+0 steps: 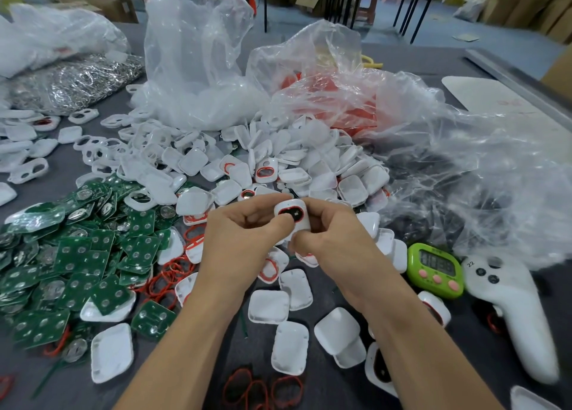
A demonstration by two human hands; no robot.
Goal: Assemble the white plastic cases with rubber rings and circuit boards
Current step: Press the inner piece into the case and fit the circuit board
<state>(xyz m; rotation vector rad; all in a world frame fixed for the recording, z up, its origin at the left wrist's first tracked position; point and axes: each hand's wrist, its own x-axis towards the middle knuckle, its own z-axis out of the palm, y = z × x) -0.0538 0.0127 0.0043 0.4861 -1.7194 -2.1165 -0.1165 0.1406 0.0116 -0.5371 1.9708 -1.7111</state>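
Both hands meet above the middle of the table around one white plastic case with a red rubber ring around its dark oval window. My left hand grips its left side, thumb pressing near the ring. My right hand holds its right and lower side. Green circuit boards lie heaped at the left. Loose red rubber rings lie near the front edge and beside the boards. White case halves are scattered under and ahead of my hands.
Clear plastic bags with white and red parts stand behind the pile. A bag of metal clips sits far left. A green timer and a white controller lie at the right.
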